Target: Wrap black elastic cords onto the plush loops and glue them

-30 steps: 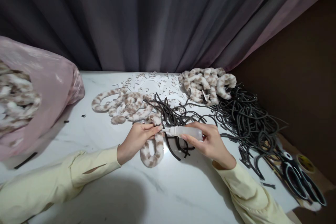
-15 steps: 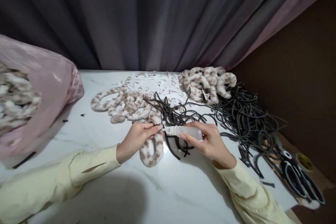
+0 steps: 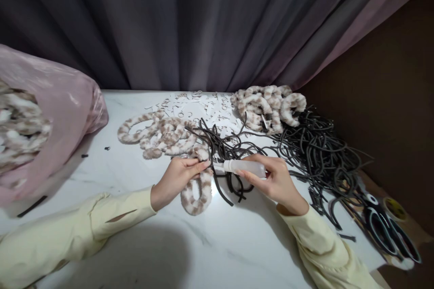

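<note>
Between thumb and fingers, my left hand (image 3: pixel 178 179) pinches a brown-and-white fluffy loop (image 3: pixel 195 207), whose lower part hangs onto the table. My right hand (image 3: pixel 276 180) is wrapped round a translucent white bottle (image 3: pixel 246 168), held nearly level with its nozzle pointing left at the pinched spot. A small gap seems to separate the nozzle from my left fingertips. Black cords (image 3: pixel 220 144) lie just behind the bottle. More fluffy loops (image 3: pixel 169 137) rest behind my left hand.
A pink plastic bag (image 3: pixel 73 99) of fluffy pieces stands left. At the back lie small white pieces (image 3: pixel 203 107) and a fluffy pile (image 3: pixel 257 106). Right are a heap of black cords (image 3: pixel 318 153), scissors (image 3: pixel 381 230) and a tape roll (image 3: pixel 393 208). A dark curtain (image 3: pixel 152 27) hangs behind.
My right hand and the bottle have moved slightly right, drawing the nozzle back from my left fingertips. My left hand still pinches the loop in almost the same place.
</note>
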Demonstrator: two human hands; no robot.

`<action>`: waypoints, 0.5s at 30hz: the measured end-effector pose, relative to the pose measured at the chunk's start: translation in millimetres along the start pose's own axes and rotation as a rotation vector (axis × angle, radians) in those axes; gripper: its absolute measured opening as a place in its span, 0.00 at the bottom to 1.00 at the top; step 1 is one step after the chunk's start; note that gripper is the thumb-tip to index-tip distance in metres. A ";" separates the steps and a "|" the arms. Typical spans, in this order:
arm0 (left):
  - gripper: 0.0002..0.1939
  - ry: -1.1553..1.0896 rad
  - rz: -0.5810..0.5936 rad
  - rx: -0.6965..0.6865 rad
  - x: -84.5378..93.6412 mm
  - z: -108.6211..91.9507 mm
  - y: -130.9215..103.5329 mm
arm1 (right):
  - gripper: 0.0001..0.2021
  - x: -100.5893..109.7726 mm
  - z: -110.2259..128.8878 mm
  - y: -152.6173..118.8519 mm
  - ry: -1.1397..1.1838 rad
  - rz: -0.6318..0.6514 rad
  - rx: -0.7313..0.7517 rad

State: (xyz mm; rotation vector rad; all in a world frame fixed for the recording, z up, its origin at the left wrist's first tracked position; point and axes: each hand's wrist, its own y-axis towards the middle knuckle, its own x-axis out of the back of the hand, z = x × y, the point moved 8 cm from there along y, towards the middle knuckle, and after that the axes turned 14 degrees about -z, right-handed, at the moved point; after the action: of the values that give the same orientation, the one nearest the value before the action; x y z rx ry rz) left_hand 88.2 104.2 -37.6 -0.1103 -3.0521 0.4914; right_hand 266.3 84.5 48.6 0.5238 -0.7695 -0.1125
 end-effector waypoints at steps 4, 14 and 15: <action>0.16 -0.023 0.010 0.026 -1.7 0.1 0.2 | 0.11 5.9 -2.0 0.4 0.000 -0.036 -0.037; 0.18 -0.008 0.003 0.026 -0.6 1.9 0.1 | 0.11 -7.0 1.8 -4.0 0.067 0.018 -0.086; 0.18 -0.013 0.008 0.031 -1.1 1.8 -0.1 | 0.11 -6.9 1.0 -3.8 0.064 0.016 -0.083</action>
State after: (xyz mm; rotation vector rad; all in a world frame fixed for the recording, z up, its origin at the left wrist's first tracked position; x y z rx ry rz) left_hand 89.2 103.5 -39.4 -0.1187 -3.0565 0.5414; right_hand 260.9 82.8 42.9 0.4402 -0.7035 -0.1121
